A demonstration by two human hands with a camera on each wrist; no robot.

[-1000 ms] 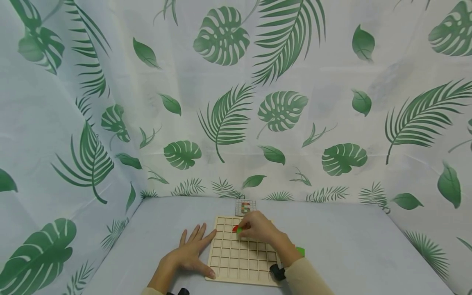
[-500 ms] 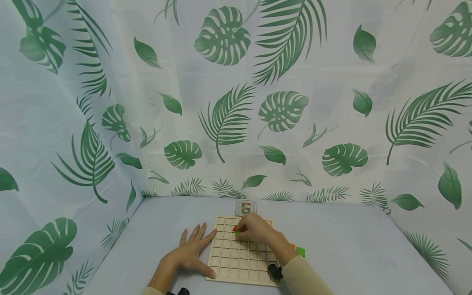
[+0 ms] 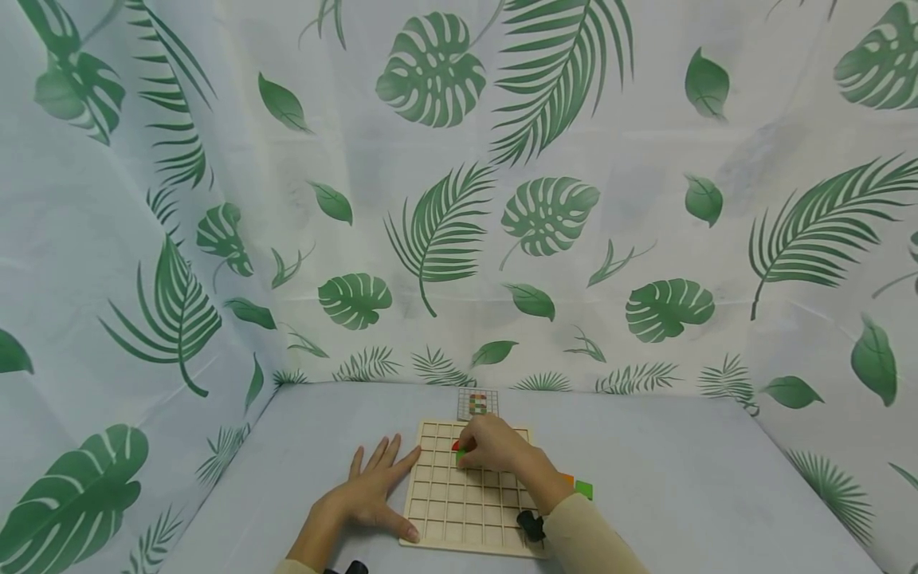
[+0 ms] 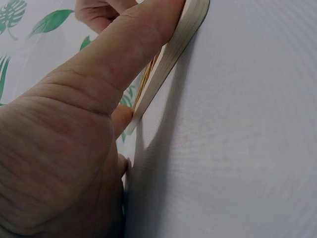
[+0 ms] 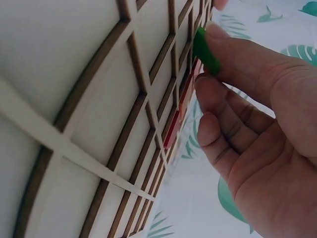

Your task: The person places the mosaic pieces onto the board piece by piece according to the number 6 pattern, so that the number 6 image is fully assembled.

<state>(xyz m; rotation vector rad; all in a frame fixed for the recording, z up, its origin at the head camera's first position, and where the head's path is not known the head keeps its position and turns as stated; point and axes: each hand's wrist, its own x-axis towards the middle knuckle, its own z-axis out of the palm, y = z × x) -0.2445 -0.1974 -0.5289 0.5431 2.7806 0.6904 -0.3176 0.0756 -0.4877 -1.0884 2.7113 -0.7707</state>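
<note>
A wooden grid board (image 3: 459,510) with raised square cells lies on the table. My right hand (image 3: 495,445) is over its far part and pinches a green tile (image 5: 206,51) between thumb and fingertips, tilted at the board's surface. In the head view the green tile (image 3: 461,458) shows just nearer than a red piece (image 3: 456,446) set in the grid. The right wrist view shows red tiles (image 5: 172,130) seated in cells beyond the fingers. My left hand (image 3: 373,494) lies spread at the board's left side, its thumb on the near left corner and its fingertips near the left edge.
Behind the board lies a small grid card (image 3: 477,402) with a coloured pattern. An orange tile (image 3: 568,479) and a green tile (image 3: 584,489) lie right of the board, partly behind the right forearm. A leaf-print cloth (image 3: 459,239) hangs behind the table.
My right hand has shifted slightly left and nearer with the green tile, now close by the red piece. The orange tile has come into sight beside the forearm. My left hand stays put.
</note>
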